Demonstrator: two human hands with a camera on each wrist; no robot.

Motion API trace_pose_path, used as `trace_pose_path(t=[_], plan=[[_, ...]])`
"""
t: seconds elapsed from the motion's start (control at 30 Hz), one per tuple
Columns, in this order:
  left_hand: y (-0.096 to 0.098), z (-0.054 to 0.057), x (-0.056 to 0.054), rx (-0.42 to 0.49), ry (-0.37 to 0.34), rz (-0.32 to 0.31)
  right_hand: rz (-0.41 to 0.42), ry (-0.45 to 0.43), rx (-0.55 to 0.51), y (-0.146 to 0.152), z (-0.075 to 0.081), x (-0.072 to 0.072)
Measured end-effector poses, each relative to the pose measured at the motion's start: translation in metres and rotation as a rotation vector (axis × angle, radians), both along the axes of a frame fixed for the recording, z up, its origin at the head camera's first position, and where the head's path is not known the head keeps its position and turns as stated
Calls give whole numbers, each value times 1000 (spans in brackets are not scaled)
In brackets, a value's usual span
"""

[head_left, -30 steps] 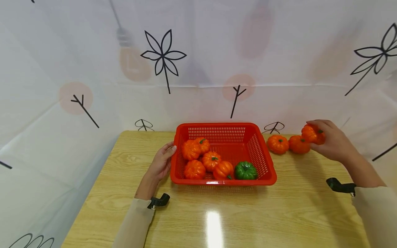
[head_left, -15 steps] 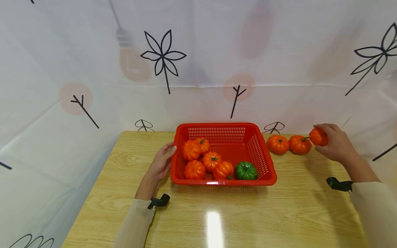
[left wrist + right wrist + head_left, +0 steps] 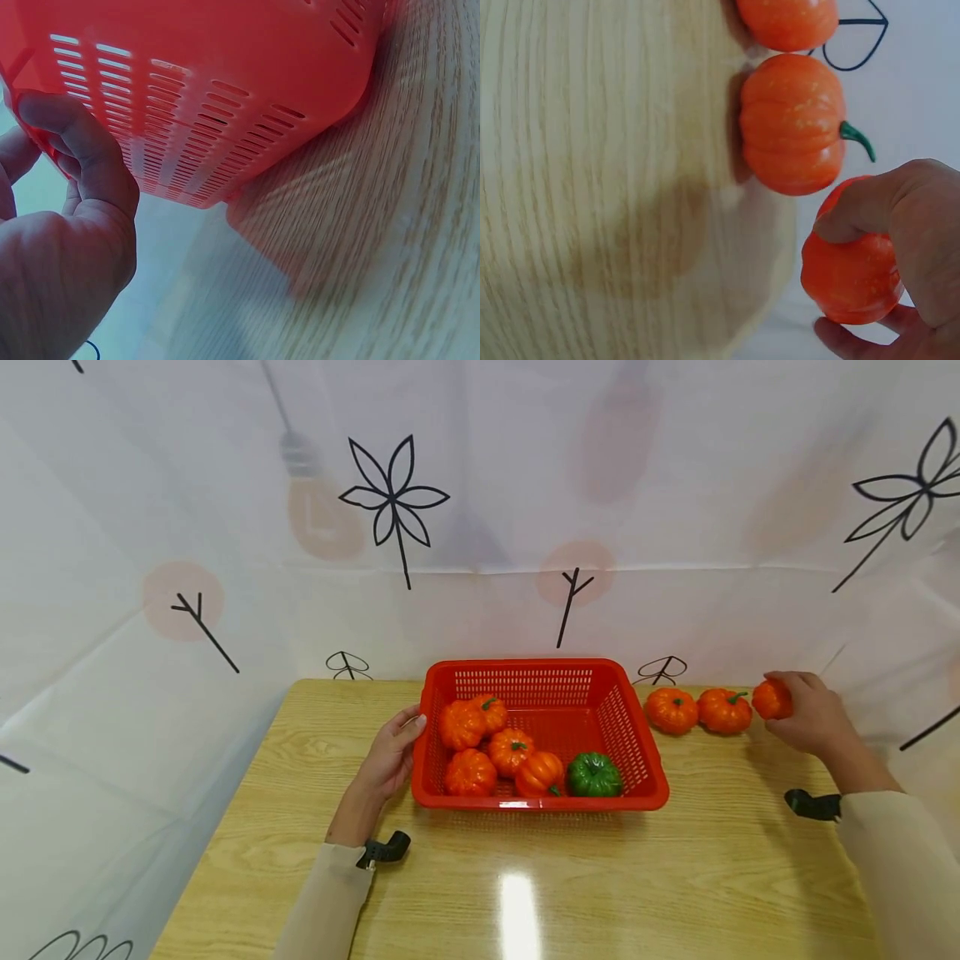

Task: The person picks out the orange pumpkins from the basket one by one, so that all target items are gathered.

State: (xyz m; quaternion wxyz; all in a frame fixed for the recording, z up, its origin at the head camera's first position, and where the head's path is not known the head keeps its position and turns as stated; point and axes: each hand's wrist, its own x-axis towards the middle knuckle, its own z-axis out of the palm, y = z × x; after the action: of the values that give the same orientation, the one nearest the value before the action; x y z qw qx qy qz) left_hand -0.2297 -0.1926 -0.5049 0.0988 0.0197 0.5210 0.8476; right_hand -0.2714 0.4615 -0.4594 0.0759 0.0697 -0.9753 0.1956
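My left hand [image 3: 392, 753] grips the left rim of a red plastic basket [image 3: 531, 803]; in the left wrist view its fingers [image 3: 82, 142] curl over the rim beside the slotted wall. Inside the basket lie several orange pumpkins [image 3: 470, 772] and one green pumpkin [image 3: 595, 775]. At the table's back right, my right hand [image 3: 813, 717] holds an orange pumpkin [image 3: 771, 699], thumb on one side and fingers on the other. Just left of it sits another orange pumpkin [image 3: 724, 711] with a green stem, touching or nearly touching a third pumpkin [image 3: 671, 710] nearer the basket.
The wooden table [image 3: 465, 885] extends toward me in front of the basket. A white cloth backdrop [image 3: 487, 510] with printed flowers hangs directly behind the table's back edge. A dark wrist camera is strapped to each wrist.
My right hand has carried its pumpkin right and down, away from above the neighbouring pumpkin to beside it at the row's right end. The left hand and basket have stayed put.
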Motion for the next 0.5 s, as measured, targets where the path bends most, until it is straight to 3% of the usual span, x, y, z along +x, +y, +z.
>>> trace_pose_path(t=[0.5], plan=[[-1, 1, 0, -4, -6, -1, -31, -62, 7, 4, -19, -3]])
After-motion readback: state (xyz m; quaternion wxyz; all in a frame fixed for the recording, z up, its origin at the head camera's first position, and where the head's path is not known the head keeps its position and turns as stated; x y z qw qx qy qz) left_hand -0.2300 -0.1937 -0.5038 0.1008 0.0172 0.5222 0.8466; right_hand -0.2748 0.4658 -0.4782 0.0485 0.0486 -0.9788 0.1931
